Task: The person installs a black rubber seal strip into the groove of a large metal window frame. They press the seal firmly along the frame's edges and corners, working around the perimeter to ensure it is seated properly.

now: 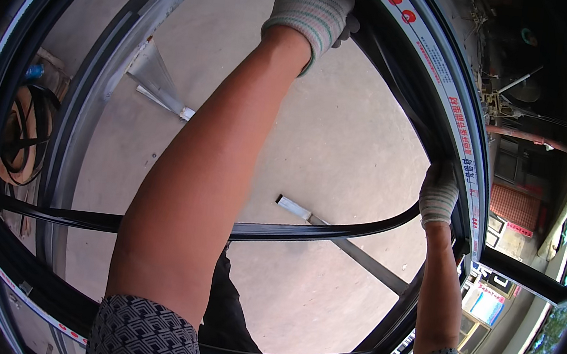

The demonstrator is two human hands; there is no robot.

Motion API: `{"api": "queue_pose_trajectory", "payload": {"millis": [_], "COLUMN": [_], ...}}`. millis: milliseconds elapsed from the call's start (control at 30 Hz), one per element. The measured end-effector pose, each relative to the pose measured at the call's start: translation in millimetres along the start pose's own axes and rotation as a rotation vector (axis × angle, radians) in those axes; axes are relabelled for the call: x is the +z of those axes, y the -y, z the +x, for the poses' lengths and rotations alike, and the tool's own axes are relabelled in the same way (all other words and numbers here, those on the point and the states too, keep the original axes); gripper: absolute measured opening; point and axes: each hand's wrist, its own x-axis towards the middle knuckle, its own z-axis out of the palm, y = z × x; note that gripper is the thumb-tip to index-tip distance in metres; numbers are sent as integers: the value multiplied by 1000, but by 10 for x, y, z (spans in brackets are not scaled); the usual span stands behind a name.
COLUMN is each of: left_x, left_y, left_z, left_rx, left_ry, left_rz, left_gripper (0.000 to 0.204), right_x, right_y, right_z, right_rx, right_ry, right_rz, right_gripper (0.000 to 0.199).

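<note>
A large dark metal window frame (446,76) with a white printed protective strip runs around me. My left hand (313,9), in a knitted glove, is shut on the frame's inner edge at the top. My right hand (438,195), also gloved, grips the frame's right side where a black rubber sealing strip (305,231) meets it. The strip sags across the opening from the right hand to the far left edge. Both forearms are bare, with patterned sleeves at the lower edge.
Below lies a concrete floor (342,142) with a grey metal bar (358,254) and a shiny metal offcut (158,84). A coil of black rubber strip (25,132) sits on a round stand at left. Buildings and clutter stand at right.
</note>
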Motion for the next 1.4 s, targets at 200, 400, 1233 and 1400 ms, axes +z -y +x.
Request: {"api": "queue_pose_trajectory", "payload": {"millis": [200,400,1233,1400], "left_x": [-95,9,351,437], "left_y": [-90,-35,213,189], "left_z": [142,7,-148,-136], "left_rx": [13,35,-49,-77], "left_ry": [-86,-171,37,52], "left_rz": [-26,98,89,283], "left_gripper": [21,28,35,34], "right_x": [41,13,59,110], "right_y": [-15,23,-65,-121], "right_z": [4,24,-4,-10], "right_rx": [6,28,-14,-36], "right_ry": [21,9,23,23], "right_rz": [33,45,-9,-31], "right_gripper": [24,21,21,23]}}
